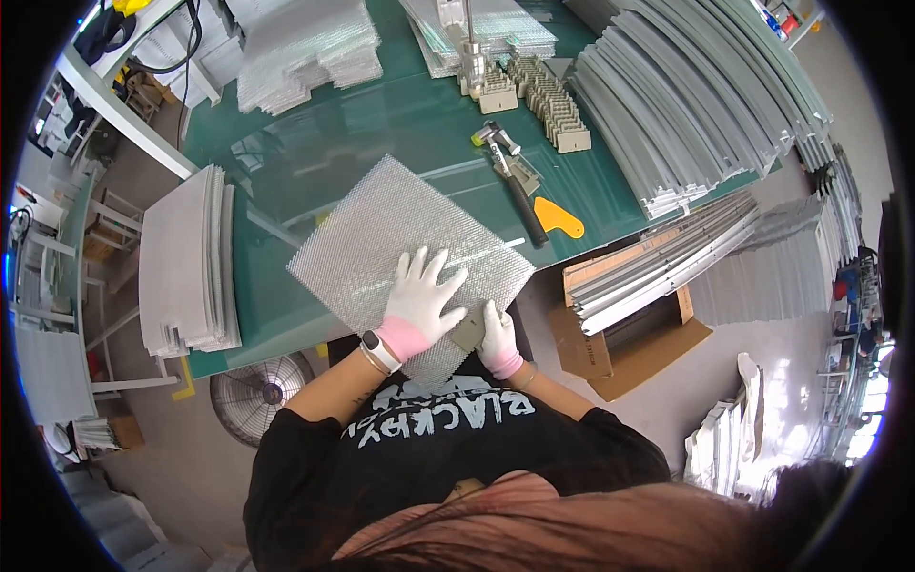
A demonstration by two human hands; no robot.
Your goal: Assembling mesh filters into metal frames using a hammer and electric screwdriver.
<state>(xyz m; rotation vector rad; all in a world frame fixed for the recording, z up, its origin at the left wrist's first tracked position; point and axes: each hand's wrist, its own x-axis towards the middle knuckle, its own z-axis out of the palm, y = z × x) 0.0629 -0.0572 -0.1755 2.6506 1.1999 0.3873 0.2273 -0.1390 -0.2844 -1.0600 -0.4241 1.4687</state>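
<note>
A square silver honeycomb-textured panel [381, 214] lies turned like a diamond, partly over the table's near edge. My left hand [419, 300], in a white glove with a pink cuff, rests flat on it with fingers spread. At the panel's near right side sits a small grey-beige plastic piece [467, 334]. My right hand [498, 343], gloved alike, is closed on that piece's right side; some of its fingers are hidden. Right of the panel lie a hammer [519, 191] with a black handle and a yellow scraper [559, 218].
Rows of beige plastic pieces [551, 105] stand at the back of the green table [276, 172]. Panel stacks lie at left [186, 262], back [305, 52] and right [686, 95]. An open cardboard box [648, 353] and a floor fan [257, 396] flank me.
</note>
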